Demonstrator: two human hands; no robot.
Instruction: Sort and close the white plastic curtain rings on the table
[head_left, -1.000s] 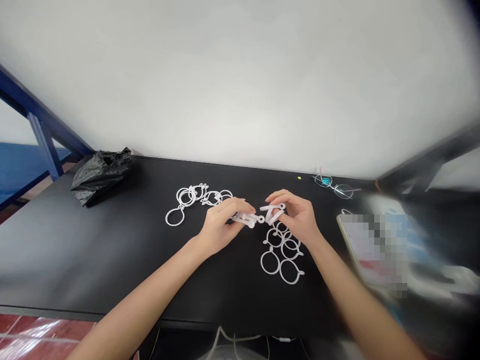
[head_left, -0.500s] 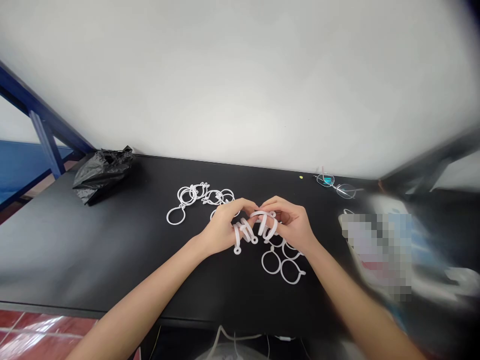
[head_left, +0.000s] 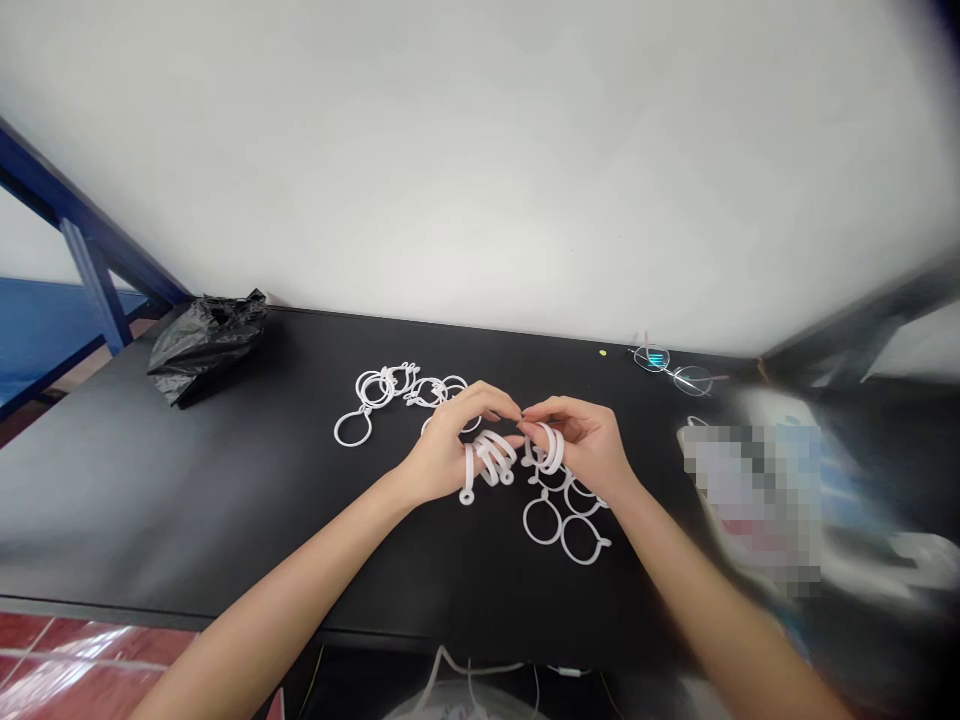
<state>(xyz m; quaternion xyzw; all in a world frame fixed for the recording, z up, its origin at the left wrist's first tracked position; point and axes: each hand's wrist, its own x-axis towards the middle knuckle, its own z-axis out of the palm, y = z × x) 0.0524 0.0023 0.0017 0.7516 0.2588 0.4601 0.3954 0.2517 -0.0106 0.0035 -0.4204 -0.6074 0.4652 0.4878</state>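
Observation:
Several white curtain rings (head_left: pixel 491 460) with small eyelets hang around the thumb of my left hand (head_left: pixel 442 450), its fingers curled. My right hand (head_left: pixel 585 440) faces it, fingertips close together, with more white rings (head_left: pixel 553 449) around its thumb and finger area. The fingertips of both hands almost meet. Below my right hand, several loose rings (head_left: pixel 542 522) lie flat on the black table (head_left: pixel 247 500), partly covered by the hand. Beyond my left hand a second group of rings (head_left: pixel 375 390) lies on the table, some hidden behind that hand.
A crumpled black plastic bag (head_left: pixel 206 340) sits at the far left. Eyeglasses (head_left: pixel 690 380) and a small yellow bit (head_left: pixel 602 353) lie near the wall. A blurred pale package (head_left: pixel 750 500) is at the right. Cables (head_left: pixel 480 668) show below the table's front edge.
The ring that bridged my two hands no longer does. The held rings now hang in two separate groups, one at each hand. The rings on the table have not moved.

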